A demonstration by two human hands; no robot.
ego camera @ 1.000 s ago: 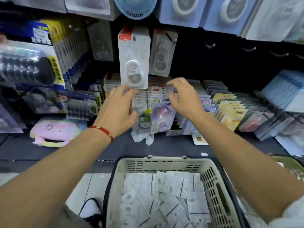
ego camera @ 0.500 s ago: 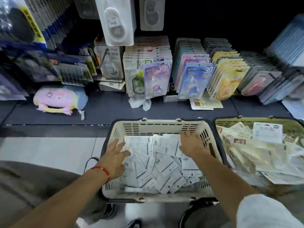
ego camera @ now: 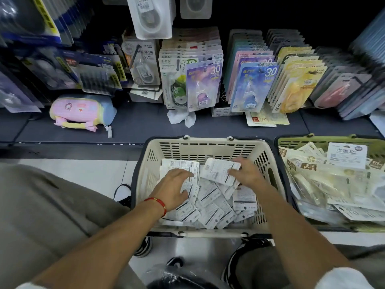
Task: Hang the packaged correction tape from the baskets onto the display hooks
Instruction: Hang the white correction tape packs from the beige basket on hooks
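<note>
Filling the upper half of the frame, display hooks carry rows of carded tape. Below centre sits a cream basket w/ loose packaged correction tape, a green basket at right. Both hands have dropped from the hooks into the cream basket since a sec ago: left hand lies flat on packs, right hand pinches one pack. Likely the next pickup is starting.

Two baskets sitting below the shelf: one cream basket, one green basket. Two hands reaching in: left hand, right hand. One pastel pouch lying on the shelf. Tape packs too many to count.
</note>
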